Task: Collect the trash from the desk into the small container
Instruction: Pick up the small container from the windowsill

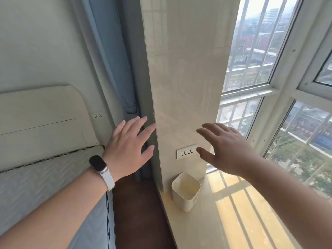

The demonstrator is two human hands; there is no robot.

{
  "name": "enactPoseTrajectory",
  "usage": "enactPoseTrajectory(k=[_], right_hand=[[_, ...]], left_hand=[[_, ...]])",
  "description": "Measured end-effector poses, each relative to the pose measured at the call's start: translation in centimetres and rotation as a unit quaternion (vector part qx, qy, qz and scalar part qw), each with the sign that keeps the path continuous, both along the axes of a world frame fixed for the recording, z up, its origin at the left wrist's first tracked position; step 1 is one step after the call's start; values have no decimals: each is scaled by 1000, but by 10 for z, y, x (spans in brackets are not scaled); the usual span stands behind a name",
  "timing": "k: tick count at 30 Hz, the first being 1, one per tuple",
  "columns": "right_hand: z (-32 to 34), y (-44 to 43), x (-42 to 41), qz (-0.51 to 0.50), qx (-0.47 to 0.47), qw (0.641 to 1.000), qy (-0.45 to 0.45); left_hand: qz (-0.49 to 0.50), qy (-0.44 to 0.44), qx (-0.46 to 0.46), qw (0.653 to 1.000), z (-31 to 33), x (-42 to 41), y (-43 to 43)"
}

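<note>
A small cream square container [186, 191] stands upright on the sunlit window ledge [215, 221], against the tiled pillar [185, 87]. Its inside looks empty. My left hand [128, 150], with a watch on the wrist, is held up with fingers spread, left of the pillar's edge. Spread in the same way, my right hand [226, 150] hovers above and to the right of the container. Neither hand holds anything. No trash and no desk are in view.
A bed with a grey-blue quilted cover [36, 186] and a cream headboard [45, 123] fills the left. A blue curtain [115, 60] hangs beside the pillar. A wall socket [186, 151] sits above the container. Barred windows [269, 69] run along the right.
</note>
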State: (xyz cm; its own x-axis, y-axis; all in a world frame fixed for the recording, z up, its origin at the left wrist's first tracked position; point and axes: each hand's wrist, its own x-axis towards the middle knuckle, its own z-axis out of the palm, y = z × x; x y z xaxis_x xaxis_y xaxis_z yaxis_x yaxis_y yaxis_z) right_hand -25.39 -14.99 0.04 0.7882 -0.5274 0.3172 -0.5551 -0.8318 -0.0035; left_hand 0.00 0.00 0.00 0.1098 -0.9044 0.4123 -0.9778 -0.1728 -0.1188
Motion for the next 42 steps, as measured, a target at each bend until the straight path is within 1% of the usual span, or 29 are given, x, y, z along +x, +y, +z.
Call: enactPoseTrajectory(k=[4, 10, 20, 23, 26, 32, 36, 38, 39, 41, 42], right_hand=[[-33, 1, 8, -6, 28, 999, 44], [-81, 9, 27, -12, 85, 994, 69], [-148, 15, 64, -109, 184, 965, 149], [-165, 16, 70, -143, 205, 955, 156], [-180, 17, 75, -175, 230, 944, 162], [-209, 20, 77, -212, 265, 930, 141], [-228, 14, 75, -230, 298, 917, 132], [-239, 9, 74, -246, 327, 906, 109], [-246, 6, 72, -256, 350, 896, 94], [-261, 1, 69, -276, 409, 868, 57], [-269, -2, 67, -288, 437, 851, 39]], left_hand=[[-2, 6, 20, 1000, -26, 1, 4], [-17, 42, 90, 995, -77, 19, 1], [-83, 107, 168, 976, -163, 71, -27], [-94, 132, 198, 967, -191, 81, -34], [-102, 176, 228, 952, -217, 87, -41], [-117, 243, 244, 931, -261, 83, -59], [-97, 306, 292, 901, -283, 73, -79], [-68, 365, 314, 874, -293, 65, -88], [-46, 413, 326, 849, -296, 61, -92], [4, 515, 337, 788, -303, 54, -99], [26, 547, 340, 765, -307, 52, -103]])
